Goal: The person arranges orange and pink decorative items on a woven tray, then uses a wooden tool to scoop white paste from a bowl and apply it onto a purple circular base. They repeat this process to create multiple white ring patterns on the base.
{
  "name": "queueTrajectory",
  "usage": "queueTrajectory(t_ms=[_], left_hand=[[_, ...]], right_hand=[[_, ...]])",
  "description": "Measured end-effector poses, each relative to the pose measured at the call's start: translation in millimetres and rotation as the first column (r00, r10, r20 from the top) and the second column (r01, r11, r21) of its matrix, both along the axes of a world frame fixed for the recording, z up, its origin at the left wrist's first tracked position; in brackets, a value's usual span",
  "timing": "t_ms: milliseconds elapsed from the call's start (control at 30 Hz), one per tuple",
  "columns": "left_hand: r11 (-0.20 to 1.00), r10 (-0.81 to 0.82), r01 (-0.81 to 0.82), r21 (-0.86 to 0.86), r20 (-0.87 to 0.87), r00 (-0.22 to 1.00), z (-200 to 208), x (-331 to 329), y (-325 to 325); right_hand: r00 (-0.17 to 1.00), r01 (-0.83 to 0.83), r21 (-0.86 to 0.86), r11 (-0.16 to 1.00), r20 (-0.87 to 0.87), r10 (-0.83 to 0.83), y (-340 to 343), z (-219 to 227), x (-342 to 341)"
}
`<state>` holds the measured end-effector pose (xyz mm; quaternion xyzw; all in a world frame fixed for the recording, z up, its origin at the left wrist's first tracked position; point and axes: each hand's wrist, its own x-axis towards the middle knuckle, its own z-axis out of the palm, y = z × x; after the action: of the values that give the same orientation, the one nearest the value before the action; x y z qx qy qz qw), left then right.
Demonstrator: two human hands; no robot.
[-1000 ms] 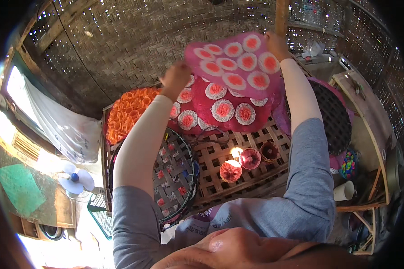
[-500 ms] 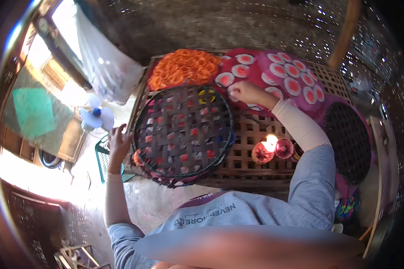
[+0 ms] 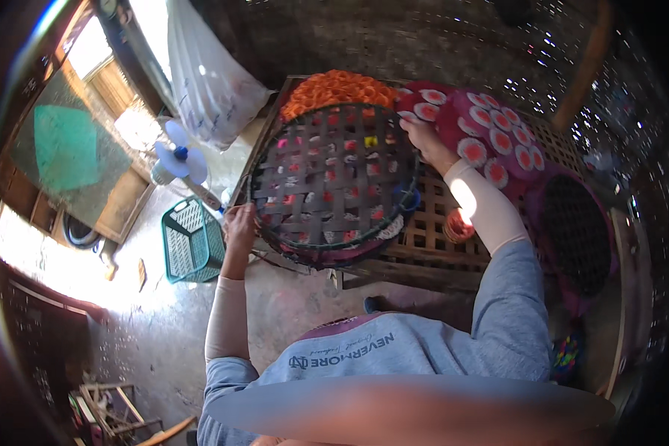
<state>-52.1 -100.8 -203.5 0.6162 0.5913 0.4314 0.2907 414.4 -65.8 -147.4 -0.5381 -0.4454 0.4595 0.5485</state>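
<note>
A large, round, dark woven tray (image 3: pixel 327 175) lies tilted on a slatted table, and red, pink and white pieces show through its open weave. My left hand (image 3: pixel 239 229) is closed on its left rim. At the upper right rim, the fingers of my right hand (image 3: pixel 424 140) are closed on the edge. Orange ring-shaped pieces (image 3: pixel 338 91) are heaped just behind the tray. Right of my right hand, round white pieces with red centres (image 3: pixel 502 130) lie on magenta cloth.
A second dark round woven tray (image 3: pixel 576 234) leans at the right end of the slatted table (image 3: pixel 438 256). A small reddish round item (image 3: pixel 459 227) sits by my right forearm. On the left are a fan (image 3: pixel 180 160), a teal plastic basket (image 3: pixel 189 241) and a hanging white bag (image 3: pixel 212 82).
My left hand was open beside the tray and now grips its rim. My right hand has come from the magenta cloth to the tray's far right edge. The tray has shifted up and away.
</note>
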Motion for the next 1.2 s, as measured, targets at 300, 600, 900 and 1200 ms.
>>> queueTrajectory(t_ms=[300,600,900,1200], left_hand=[[0.994,-0.105,0.086,0.071,0.336,0.936,45,-34,-36],[0.978,-0.134,0.064,0.199,0.360,0.923,42,-49,-23],[0.919,-0.228,0.282,0.274,-0.211,0.951,84,-1,-43],[0.896,-0.152,0.349,0.274,-0.551,0.821,99,38,-86]], right_hand=[[0.769,0.636,0.294,0.713,-0.166,-0.617,-225,164,61],[0.016,0.912,0.371,-0.175,-0.459,-0.888,-490,46,231],[-0.565,0.506,0.826,0.247,0.534,-0.629,-374,63,132],[0.082,-0.235,-0.066,0.970,0.993,0.088,-137,47,-87]])
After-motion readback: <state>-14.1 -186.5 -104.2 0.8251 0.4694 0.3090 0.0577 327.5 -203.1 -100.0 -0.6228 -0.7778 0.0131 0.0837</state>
